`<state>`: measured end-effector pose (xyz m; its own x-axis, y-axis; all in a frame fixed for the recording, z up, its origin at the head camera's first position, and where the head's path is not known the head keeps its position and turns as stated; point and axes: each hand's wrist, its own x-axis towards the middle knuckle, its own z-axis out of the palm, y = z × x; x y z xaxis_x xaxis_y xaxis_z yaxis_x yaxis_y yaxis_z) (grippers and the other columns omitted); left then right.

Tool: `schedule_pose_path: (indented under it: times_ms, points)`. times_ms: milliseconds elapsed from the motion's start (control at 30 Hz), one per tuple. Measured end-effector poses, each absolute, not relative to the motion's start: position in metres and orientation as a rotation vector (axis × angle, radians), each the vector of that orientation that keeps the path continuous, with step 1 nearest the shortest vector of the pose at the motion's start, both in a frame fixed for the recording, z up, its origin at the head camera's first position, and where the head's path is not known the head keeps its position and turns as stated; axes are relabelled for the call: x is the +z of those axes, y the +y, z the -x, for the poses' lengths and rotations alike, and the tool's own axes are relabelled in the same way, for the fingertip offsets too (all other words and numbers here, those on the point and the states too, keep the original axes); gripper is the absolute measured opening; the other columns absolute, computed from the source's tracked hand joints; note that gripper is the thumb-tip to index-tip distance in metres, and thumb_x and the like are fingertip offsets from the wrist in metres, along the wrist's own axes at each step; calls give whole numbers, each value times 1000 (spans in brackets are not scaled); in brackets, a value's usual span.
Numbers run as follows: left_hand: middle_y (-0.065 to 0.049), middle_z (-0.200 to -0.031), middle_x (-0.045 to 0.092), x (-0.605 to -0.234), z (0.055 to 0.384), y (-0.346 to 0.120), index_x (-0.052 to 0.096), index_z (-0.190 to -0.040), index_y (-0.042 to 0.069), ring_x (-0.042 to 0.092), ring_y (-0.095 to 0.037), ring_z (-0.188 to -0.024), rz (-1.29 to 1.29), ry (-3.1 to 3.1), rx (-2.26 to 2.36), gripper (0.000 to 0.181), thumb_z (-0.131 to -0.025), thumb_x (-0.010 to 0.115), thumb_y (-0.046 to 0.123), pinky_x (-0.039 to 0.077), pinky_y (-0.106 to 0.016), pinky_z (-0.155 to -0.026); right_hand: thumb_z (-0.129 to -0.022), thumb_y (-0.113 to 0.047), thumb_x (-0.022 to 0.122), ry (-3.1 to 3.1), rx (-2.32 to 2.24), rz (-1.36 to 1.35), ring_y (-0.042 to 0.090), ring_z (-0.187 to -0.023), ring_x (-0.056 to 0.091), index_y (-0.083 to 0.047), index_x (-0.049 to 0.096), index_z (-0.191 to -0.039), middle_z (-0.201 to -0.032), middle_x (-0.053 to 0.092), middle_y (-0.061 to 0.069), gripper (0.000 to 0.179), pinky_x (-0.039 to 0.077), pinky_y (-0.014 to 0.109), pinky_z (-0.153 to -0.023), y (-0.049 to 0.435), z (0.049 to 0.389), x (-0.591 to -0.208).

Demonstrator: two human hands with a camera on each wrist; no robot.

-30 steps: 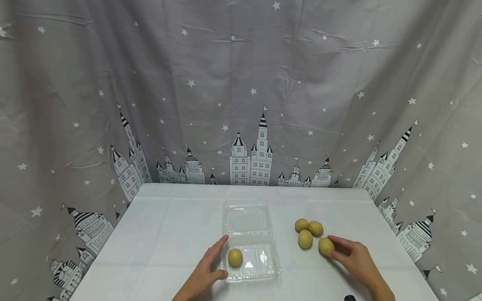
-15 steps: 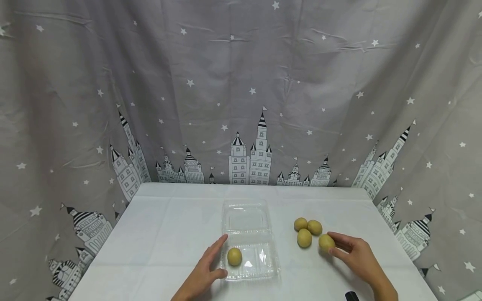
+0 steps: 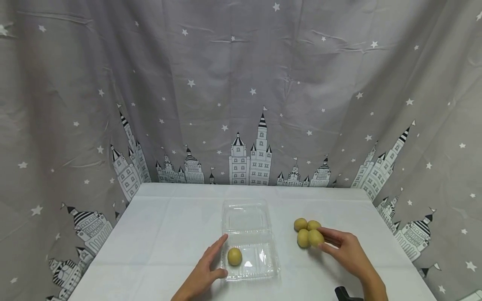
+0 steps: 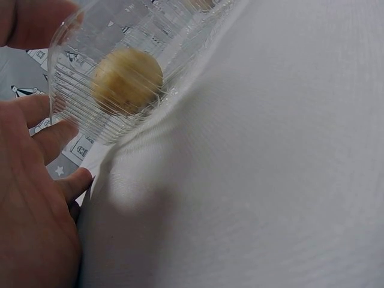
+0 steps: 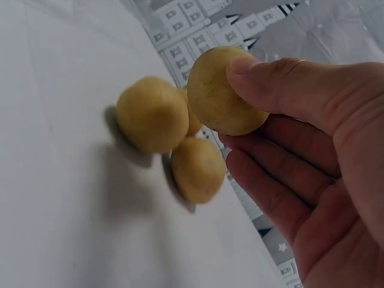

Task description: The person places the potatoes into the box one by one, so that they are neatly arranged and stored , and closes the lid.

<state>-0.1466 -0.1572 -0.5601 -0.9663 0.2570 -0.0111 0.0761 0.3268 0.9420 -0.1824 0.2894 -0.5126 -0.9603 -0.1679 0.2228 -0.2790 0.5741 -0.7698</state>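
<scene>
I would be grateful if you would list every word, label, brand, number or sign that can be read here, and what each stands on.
There is no readable text in any view.
Curtain: drawn castles and stars only, no lettering.
Clear container: ridges and glare, no legible marking.
Round yellow item in the right hand: no label visible.
Dark object near that wrist: partly cut off, no text legible.

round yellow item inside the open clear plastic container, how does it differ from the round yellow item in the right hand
The boxed round yellow item rests unheld in the clear plastic container; the held round yellow item is pinched by the right hand and appears lifted. The boxed round yellow item sits alone there; the held one is close to three similar items. Both look roundish and yellow.
</scene>
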Motion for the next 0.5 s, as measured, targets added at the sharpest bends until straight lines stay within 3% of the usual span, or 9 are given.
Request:
schedule_pose_path:
  times_ms: [233, 500]
  points:
    - [-15, -181, 29, -561, 147, -156, 37, -172, 19, 15, -51, -168, -278, 2426, 1713, 104, -76, 77, 16, 6, -80, -128, -91, -10, 88, -2630, 1453, -452, 17, -119, 78, 2, 74, -137, -135, 76, 20, 49, 64, 37, -100, 270, 185, -510]
    - [-15, -180, 31, -562, 148, -155, 38, -172, 19, 18, -53, -167, -273, 2449, 1696, 104, -76, 77, 18, 8, -81, -128, -90, -14, 89, -2608, 1559, -518, 18, -120, 78, 3, 73, -137, -136, 77, 16, 52, 64, 33, -102, 241, 191, -512]
